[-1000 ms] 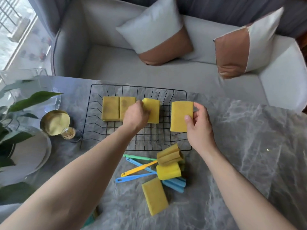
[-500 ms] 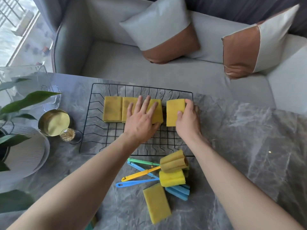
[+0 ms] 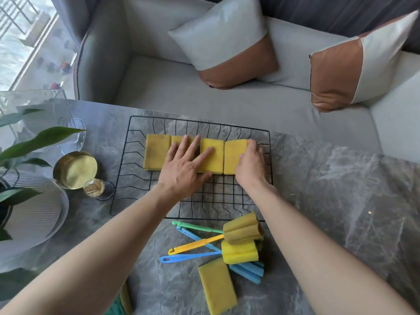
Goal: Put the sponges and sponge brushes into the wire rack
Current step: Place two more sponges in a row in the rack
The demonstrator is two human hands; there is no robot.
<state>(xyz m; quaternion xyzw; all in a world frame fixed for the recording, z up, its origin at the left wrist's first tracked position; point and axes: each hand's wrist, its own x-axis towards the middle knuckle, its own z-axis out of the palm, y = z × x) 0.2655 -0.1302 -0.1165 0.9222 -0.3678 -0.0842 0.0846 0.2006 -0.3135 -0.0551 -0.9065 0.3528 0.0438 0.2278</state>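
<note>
**Four sponges in, one sponge and the brushes to go**

We have four yellow sponges lying flat in a row across the far half of the rack (image 3: 127, 169), edge to edge. Our left hand (image 3: 185, 169) lies flat and spread, fingers wide, over the second sponge (image 3: 178, 140) and the third sponge (image 3: 212, 159), pressing on them and gripping nothing. Our right hand (image 3: 251, 165) is curled against the right edge of the fourth sponge (image 3: 234, 158), thumb on top, and seems to be nudging it up against its neighbour. The first sponge (image 3: 156, 154) sits untouched at the left end of the row.

The near half of the rack holds nothing. On the surface (image 3: 341, 201) just in front of the rack lie the things we have not put away: one loose sponge (image 3: 217, 288) nearest us, and a crossed pile of brushes (image 3: 227, 244) with green, yellow and blue handles and foam heads. We make out at least four handles, but the exact count is hard to tell where they overlap.

By our reckoning we are near the halfway mark, with the flat sponges almost done and the brushes not begun.
</note>
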